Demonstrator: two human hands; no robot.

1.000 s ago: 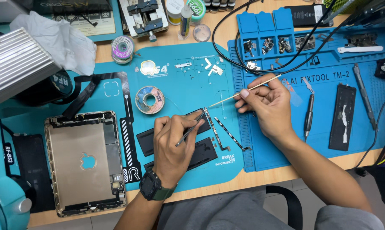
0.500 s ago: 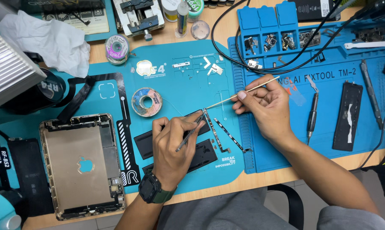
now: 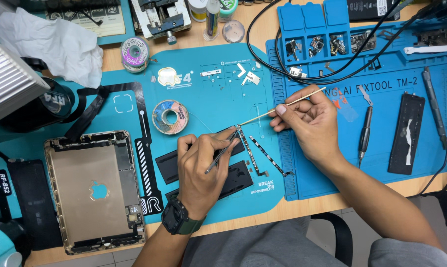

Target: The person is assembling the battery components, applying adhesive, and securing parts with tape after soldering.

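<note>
The thin black flex-cable strip (image 3: 249,151) lies between the hands, long axis running away from the person – left hand (image 3: 203,170) pinching metal tweezers (image 3: 222,152) at its top end, right hand (image 3: 310,121) gripping a slim wooden stick (image 3: 283,106) there.

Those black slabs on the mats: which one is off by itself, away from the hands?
The slab standing lengthwise on the right mat, with a pale scuffed streak. The other two lie by the left hand.

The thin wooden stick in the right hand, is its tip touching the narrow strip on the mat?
Touching. The head view shows the stick slanting down from the right hand, its tip meeting the strip's upper end with no visible gap.
</note>
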